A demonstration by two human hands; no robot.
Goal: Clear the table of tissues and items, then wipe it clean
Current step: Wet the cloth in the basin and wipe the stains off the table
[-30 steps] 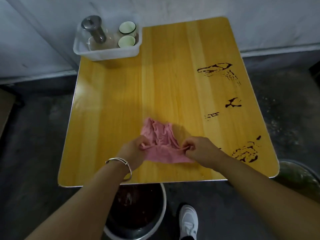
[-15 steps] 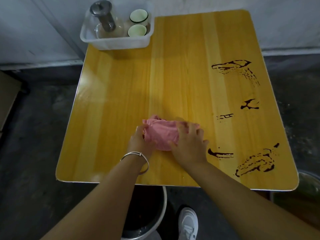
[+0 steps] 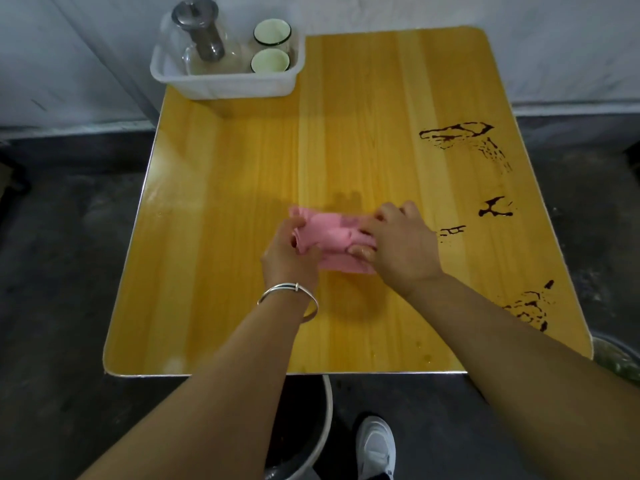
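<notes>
Between left hand (image 3: 289, 252) and right hand (image 3: 401, 244): cloth (image 3: 330, 239).

A crumpled pink cloth (image 3: 332, 237) sits bunched mid-frame on the glossy yellow wood-grain bench (image 3: 242, 188), pinched at either end by the left hand (image 3: 287, 258) and the right hand (image 3: 398, 244). Dark brown spill marks (image 3: 491, 210) streak the bench's right side.

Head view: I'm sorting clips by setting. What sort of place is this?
Likely a plain eatery or home dining corner: a wooden table with dark spills, a tub of cups and a jug, a bucket on the bare floor.
</notes>
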